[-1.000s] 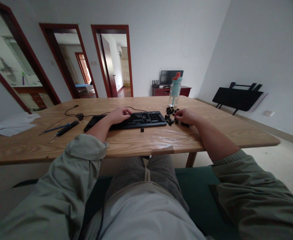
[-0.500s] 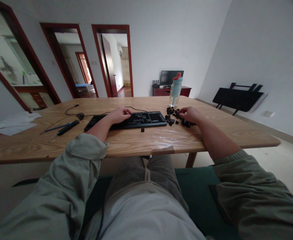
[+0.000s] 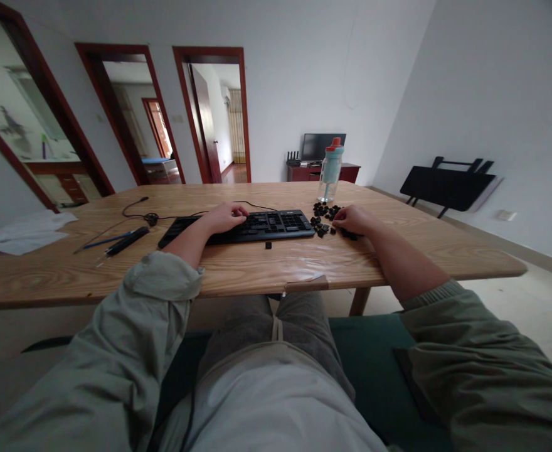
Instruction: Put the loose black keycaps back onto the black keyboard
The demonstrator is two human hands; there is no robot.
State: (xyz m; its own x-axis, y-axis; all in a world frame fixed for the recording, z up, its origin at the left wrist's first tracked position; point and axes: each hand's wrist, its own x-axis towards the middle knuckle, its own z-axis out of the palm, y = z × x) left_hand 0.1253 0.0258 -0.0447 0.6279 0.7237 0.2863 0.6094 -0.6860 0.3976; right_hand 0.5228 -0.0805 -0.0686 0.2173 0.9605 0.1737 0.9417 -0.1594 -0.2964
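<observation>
A black computer keyboard (image 3: pixel 266 227) lies on the wooden table, many of its key places bare. My left hand (image 3: pixel 228 217) rests over its left-middle part, fingers bent and thumb close to the forefinger; anything between them is hidden. Right of the keyboard is a loose heap of black keycaps (image 3: pixel 322 211). My right hand (image 3: pixel 355 220) is at the heap's right side, fingertips pinched together down among the keycaps; what they grip is too small to make out. One single keycap (image 3: pixel 268 245) lies in front of the keyboard.
A clear bottle with a red cap (image 3: pixel 331 171) stands behind the keycaps. Left of the keyboard lie a coiled cable (image 3: pixel 151 218), a black slim tool (image 3: pixel 128 241), a blue stick (image 3: pixel 106 240) and white paper (image 3: pixel 26 231). Peeling tape (image 3: pixel 308 284) marks the table's front edge.
My right hand has shifted slightly left and nearer to me, its fingertips lower among the keycaps. My left hand and the keyboard have stayed in place.
</observation>
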